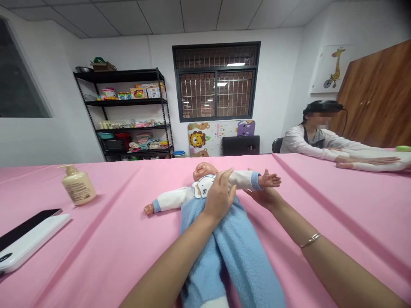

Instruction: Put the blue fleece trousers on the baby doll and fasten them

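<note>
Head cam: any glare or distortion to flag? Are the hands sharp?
Head view: strong wide-angle bowing, with the black metal shelf leaning and the far edge of the pink tablecloth bent; ceiling lights reflect in the window; shadows are soft; the left hand and right hand look sharp.

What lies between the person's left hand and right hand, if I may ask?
The baby doll's blue-cuffed white sleeve lies between the left hand and right hand, as the head view shows.
</note>
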Tool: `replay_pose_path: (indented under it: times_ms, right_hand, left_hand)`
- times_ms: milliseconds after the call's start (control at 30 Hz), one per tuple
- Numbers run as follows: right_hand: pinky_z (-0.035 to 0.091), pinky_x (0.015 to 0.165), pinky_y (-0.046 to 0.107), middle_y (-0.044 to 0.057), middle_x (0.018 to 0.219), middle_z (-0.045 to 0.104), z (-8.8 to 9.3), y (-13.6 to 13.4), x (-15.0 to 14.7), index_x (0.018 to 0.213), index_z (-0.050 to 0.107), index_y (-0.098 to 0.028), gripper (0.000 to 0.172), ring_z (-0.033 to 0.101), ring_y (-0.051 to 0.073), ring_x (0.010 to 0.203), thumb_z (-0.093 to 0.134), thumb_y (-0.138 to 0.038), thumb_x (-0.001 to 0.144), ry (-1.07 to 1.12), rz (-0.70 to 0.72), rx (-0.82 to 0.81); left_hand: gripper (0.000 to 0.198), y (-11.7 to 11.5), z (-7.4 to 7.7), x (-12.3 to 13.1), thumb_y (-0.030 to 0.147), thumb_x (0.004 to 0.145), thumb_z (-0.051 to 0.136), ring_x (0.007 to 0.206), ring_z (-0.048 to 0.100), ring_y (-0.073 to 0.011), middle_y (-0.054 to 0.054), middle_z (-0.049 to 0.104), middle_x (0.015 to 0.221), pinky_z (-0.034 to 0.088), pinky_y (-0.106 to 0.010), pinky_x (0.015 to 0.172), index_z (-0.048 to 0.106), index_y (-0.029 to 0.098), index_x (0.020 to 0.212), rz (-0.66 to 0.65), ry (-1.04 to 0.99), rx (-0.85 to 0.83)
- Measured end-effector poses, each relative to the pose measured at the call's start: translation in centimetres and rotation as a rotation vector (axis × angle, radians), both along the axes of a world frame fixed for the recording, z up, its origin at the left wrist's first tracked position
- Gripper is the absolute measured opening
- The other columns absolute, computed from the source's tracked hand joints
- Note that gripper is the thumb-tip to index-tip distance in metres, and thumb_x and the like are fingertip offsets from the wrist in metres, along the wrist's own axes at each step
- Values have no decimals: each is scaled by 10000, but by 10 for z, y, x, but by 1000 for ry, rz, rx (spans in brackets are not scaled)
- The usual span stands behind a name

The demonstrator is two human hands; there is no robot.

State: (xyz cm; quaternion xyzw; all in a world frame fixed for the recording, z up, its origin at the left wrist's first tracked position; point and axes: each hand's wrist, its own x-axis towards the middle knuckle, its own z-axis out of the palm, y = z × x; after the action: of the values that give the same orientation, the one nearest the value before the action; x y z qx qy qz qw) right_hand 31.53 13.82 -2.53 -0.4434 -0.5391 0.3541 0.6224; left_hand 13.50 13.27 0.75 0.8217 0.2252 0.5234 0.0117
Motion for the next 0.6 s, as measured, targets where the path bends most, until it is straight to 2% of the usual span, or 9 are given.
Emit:
replay_pose_path:
  times_ms: [67,133,267,367,433,533,600]
  right_hand:
    - [426,937,430,10,1373,350,-4,-5,19,1266,355,-338,477,430,213,1193,419,-513,827,207,103,-72]
    - [438,928,392,18,1390,327,-6,-10,26,1288,310,-336,470,479,189,1148,405,-478,850,430,204,-165]
    - [491,830,385,116,1320,410,-1,-11,21,1350,217,-241,559,575,212,1008,284,-542,884,649,257,-331]
    - [519,705,380,157,1205,498,3,-9,15,1356,207,-197,639,617,232,887,229,-605,865,533,246,-497]
    - [519,636,329,131,1101,559,4,-12,12,1304,319,-200,610,620,218,829,350,-594,840,352,245,-568]
    - [496,590,247,79,1030,590,9,-24,7,1194,458,-227,521,599,186,816,562,-504,766,36,303,-491]
    - [497,637,248,66,1068,575,12,-32,4,1224,432,-244,578,583,189,866,635,-443,720,-151,352,-408]
  left_hand:
    - [415,6,-1,-12,149,822,509,1102,452,-210,-82,494,1153,379,-372,976,393,188,1218,78,52,-52]
    - [327,15,-4,-33,195,831,505,1104,452,-222,-81,512,1132,362,-377,973,449,181,1153,142,104,-112]
    - [258,33,-14,-86,330,868,437,920,536,-210,-80,558,1022,412,-337,831,496,149,1042,272,52,-385]
    - [330,38,-20,-113,458,871,391,744,533,-190,-20,568,786,393,-292,682,525,160,830,271,99,-579]
    - [405,38,-22,-118,519,865,358,672,487,-170,9,510,686,358,-272,625,491,166,718,192,136,-637]
    - [445,36,-21,-116,564,840,369,655,439,-153,15,465,673,337,-254,598,473,161,684,20,120,-719]
    - [451,34,-19,-114,577,808,419,654,435,-152,9,473,675,339,-250,595,496,151,685,-68,93,-812]
